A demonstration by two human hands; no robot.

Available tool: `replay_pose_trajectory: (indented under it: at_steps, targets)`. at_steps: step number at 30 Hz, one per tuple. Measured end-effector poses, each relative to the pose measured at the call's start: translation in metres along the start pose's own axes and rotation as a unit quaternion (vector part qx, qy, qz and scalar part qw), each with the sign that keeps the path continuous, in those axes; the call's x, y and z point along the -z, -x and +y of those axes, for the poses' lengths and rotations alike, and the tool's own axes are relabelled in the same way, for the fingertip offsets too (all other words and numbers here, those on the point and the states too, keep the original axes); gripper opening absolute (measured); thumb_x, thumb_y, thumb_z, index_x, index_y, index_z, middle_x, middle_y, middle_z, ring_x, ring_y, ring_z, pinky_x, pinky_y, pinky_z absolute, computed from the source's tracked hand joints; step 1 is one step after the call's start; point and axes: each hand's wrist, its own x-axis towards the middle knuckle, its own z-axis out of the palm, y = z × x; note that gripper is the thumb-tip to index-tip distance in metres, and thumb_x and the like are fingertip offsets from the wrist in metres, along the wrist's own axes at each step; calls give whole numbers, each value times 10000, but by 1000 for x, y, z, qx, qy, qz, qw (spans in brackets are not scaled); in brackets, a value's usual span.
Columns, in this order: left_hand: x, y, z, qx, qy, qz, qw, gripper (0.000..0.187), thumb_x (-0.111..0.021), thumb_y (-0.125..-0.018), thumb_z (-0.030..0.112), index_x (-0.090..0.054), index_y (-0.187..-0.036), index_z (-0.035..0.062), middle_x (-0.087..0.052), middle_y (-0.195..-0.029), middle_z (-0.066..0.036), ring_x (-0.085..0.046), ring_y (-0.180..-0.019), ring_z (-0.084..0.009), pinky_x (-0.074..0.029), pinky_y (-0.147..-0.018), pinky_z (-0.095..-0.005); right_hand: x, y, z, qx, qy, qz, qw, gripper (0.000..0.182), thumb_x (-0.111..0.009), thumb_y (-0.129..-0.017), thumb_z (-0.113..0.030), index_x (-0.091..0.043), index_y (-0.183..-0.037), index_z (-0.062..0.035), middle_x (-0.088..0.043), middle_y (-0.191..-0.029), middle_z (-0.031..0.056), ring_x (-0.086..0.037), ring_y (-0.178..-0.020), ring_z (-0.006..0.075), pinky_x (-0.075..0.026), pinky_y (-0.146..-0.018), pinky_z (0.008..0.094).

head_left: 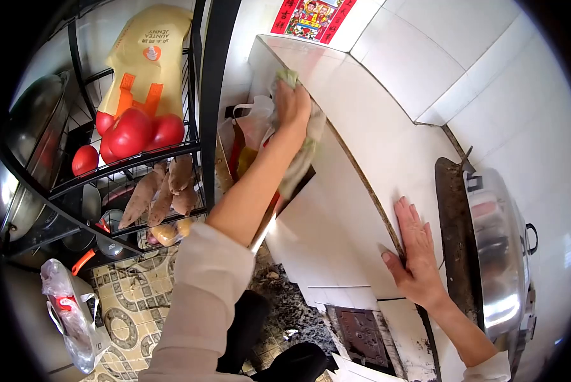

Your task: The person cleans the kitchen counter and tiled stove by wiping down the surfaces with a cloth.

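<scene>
A person's left hand grips a green-and-beige cloth against the edge of a white-tiled counter — the right hand lies open, palm down, on the same counter, near a large metal pot — beside a black rack of tomatoes.

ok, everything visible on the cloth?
The cloth is pale, off-white to grey with green patches, and looks like thin, soft fabric. It is crumpled, bunched under the left hand at the edge of the white-tiled counter, its rest hanging down the side. Blur hides any weave or print; wetness can't be told.
</scene>
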Motion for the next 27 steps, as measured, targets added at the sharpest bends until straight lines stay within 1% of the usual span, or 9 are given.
replay_pose_trajectory:
  at_steps: [2,4,6,7,13,19,22,23,27]
  targets:
    - [1,-20,8,-9,-26,26,999,491,-415,-887,217,-446,-1326,-1,-465,-1350,-270,-435,-1256,-406,-335,-1059,-447,-1,-2,0,3,-1,1,1000,782,-597,-853,-103,-176,-1511,-82,-206,-1556,156,-160,-1447,344,-79,-1145,526]
    - [3,-41,6,20,-30,17,999,520,-428,-862,206,-442,-1349,23,-497,-1329,-256,-450,-1253,-407,-338,-1070,-441,0,-1,1,-1,6,-9,1000,778,-599,-853,-102,-183,-1510,-79,-211,-1555,156,-166,-1445,347,-83,-1143,527]
    - [7,-63,1,52,-52,-2,997,553,-432,-846,213,-429,-1370,37,-481,-1357,-246,-438,-1272,-402,-332,-1081,-427,-3,-2,2,8,17,8,1000,774,-606,-850,-99,-196,-1507,-76,-232,-1548,156,-178,-1440,355,-88,-1142,528]
    - [4,-89,-19,61,-11,-12,998,564,-442,-839,219,-430,-1372,38,-476,-1368,-239,-436,-1274,-401,-331,-1082,-423,-5,-2,2,11,18,18,1000,773,-613,-843,-94,-210,-1503,-70,-252,-1539,162,-191,-1435,364,-96,-1140,529]
    - [-4,-178,-31,39,-121,46,991,597,-498,-825,256,-430,-1376,38,-473,-1383,-222,-480,-1234,-400,-373,-1041,-435,1,-5,0,-8,18,5,1000,781,-623,-837,-125,-215,-1500,-54,-255,-1536,170,-205,-1428,376,-107,-1136,537]
    - [8,-273,-53,8,-125,-14,992,611,-525,-815,283,-442,-1363,24,-489,-1369,-220,-513,-1196,-402,-399,-1008,-445,5,-10,-2,-35,20,-35,999,799,-653,-809,-123,-236,-1481,-14,-255,-1528,195,-228,-1412,399,-114,-1132,540]
    - [14,-294,-62,6,-106,-43,993,620,-538,-811,297,-448,-1356,17,-497,-1362,-220,-529,-1177,-403,-412,-992,-450,6,-12,-3,-49,23,-48,997,807,-669,-792,-124,-253,-1473,-5,-263,-1525,194,-231,-1412,392,-110,-1133,539]
    - [11,-296,-67,-15,-82,18,996,608,-551,-804,319,-494,-1318,0,-526,-1333,-218,-550,-1151,-396,-426,-969,-453,5,-13,-3,-52,22,-47,997,807,-669,-792,-124,-253,-1473,-5,-263,-1525,194,-231,-1412,392,-110,-1133,539]
    - [15,-279,-60,-81,-176,75,978,583,-548,-785,356,-576,-1227,-23,-553,-1305,-207,-563,-1132,-389,-427,-966,-441,4,-13,-4,-54,32,-48,997,818,-684,-775,-128,-266,-1467,-6,-271,-1523,189,-231,-1415,384,-101,-1137,537]
